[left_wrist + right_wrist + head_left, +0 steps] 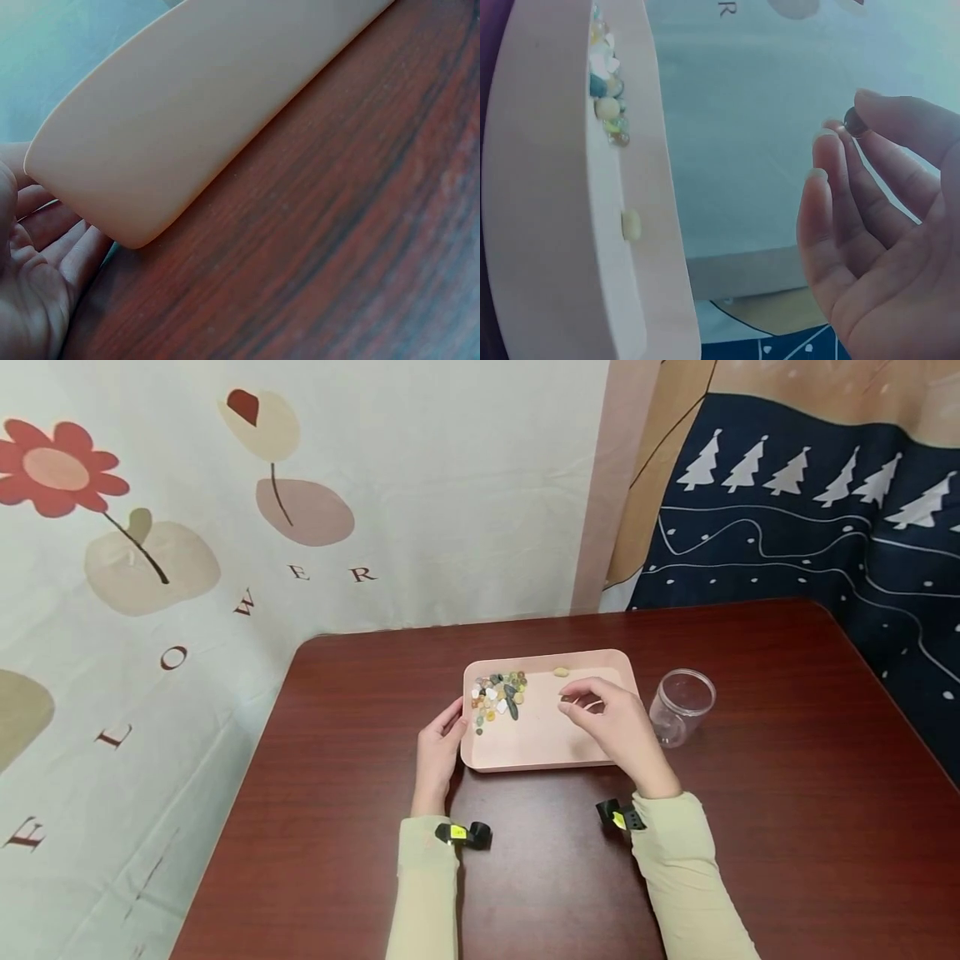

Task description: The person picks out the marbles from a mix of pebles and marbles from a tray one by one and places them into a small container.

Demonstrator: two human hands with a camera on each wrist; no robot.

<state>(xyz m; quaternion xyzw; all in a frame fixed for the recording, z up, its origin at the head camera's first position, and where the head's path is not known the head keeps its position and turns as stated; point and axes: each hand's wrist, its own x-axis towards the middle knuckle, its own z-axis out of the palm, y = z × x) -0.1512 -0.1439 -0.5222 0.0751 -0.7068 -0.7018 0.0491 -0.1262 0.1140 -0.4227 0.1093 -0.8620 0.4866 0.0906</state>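
A pink tray [551, 755] lies on the table, with a cluster of small coloured stones and beads [495, 693] at its left end. One pale yellow stone [561, 672] sits apart near the far rim. At the tray's left side, my left hand [438, 756] grips the wall, thumb by the rim and fingers along the outside [64, 244]. Over the right half of the tray, my right hand [615, 722] pinches a small dark round bead [854, 121] between thumb and index finger. Its other fingers are loosely bent.
A clear plastic jar [682, 706] stands upright just right of the tray, close to my right hand. The dark red-brown table [360, 718] extends around them. Behind it hang a pale flower-print cloth [465, 493] and a navy cloth with white trees [787, 535].
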